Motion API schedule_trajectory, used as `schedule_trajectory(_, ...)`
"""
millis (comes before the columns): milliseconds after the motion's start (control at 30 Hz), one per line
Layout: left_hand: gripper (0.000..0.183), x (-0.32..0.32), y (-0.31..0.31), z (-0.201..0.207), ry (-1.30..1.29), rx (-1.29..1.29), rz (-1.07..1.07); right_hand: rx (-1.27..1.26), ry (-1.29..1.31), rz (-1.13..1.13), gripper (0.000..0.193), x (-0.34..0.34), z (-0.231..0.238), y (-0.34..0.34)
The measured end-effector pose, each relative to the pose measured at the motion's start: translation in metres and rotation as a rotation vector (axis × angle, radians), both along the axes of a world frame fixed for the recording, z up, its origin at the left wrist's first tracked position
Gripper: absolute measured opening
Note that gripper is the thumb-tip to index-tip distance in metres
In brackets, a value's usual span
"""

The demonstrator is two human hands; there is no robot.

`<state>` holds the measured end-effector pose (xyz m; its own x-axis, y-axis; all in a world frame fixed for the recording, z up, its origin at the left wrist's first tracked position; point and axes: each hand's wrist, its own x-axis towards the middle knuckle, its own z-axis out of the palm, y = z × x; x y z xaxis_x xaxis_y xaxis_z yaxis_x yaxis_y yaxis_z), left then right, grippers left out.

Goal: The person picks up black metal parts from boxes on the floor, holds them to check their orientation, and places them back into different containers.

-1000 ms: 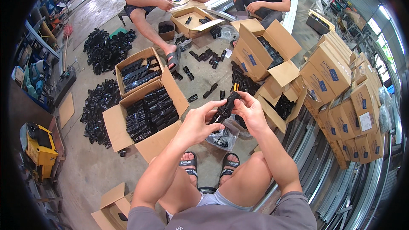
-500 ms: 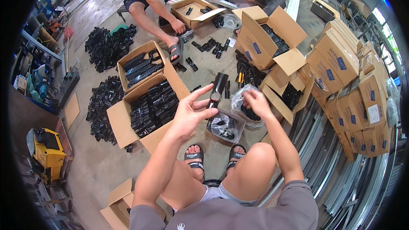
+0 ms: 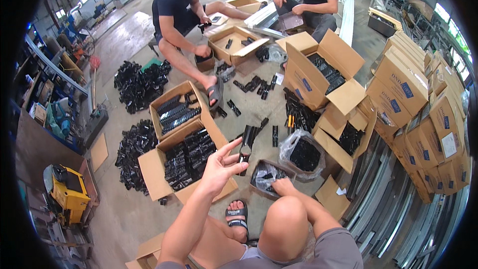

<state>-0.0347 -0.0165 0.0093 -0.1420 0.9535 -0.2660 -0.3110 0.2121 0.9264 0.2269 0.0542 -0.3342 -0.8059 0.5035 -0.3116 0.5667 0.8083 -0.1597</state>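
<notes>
Between the thumb and fingers of my left hand (image 3: 222, 168) is a glossy black elongated part (image 3: 247, 139) with a rounded recess, held tilted above the floor. My right hand (image 3: 284, 186) reaches into a small open carton (image 3: 260, 189) lined with a clear plastic bag (image 3: 266, 173); its fingertips are hidden inside. Just beyond that carton stands a larger clear bag (image 3: 288, 152) full of small black pieces. To the left of my left hand, a big carton (image 3: 149, 169) is packed with rows of similar black parts.
Piles of black parts (image 3: 137, 149) lie on the floor at left. Two co-workers sit ahead, one (image 3: 172, 22) at the left, one (image 3: 318, 0) at the right. Stacked cartons (image 3: 398, 84) and long metal profiles (image 3: 393, 214) line the right side. A yellow machine (image 3: 67, 194) stands at left.
My right hand has left the larger clear bag and moved down into the small carton. My left hand still holds the black part. The whole view has shifted.
</notes>
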Motion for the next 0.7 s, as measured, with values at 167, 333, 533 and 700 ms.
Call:
schedule_trajectory(167, 0.076, -0.004, 0.008, -0.003, 0.005, 0.0, -0.013, 0.064, 0.019, 0.046, 0.018, -0.002, -0.003, -0.002)
schedule_trajectory(333, 0.076, 0.001, 0.011, -0.004, 0.029, 0.02, -0.042, -0.081, -0.127, -0.012, 0.023, 0.002, 0.009, 0.003)
schedule_trajectory(533, 0.074, 0.0, 0.005, -0.004, -0.014, 0.009, -0.036, -0.145, -0.188, -0.018, 0.027, 0.008, 0.003, 0.004)
schedule_trajectory(700, 0.074, 0.004, 0.006, 0.001, -0.042, 0.026, -0.017, -0.198, 0.073, -0.254, 0.022, 0.013, 0.018, 0.012)
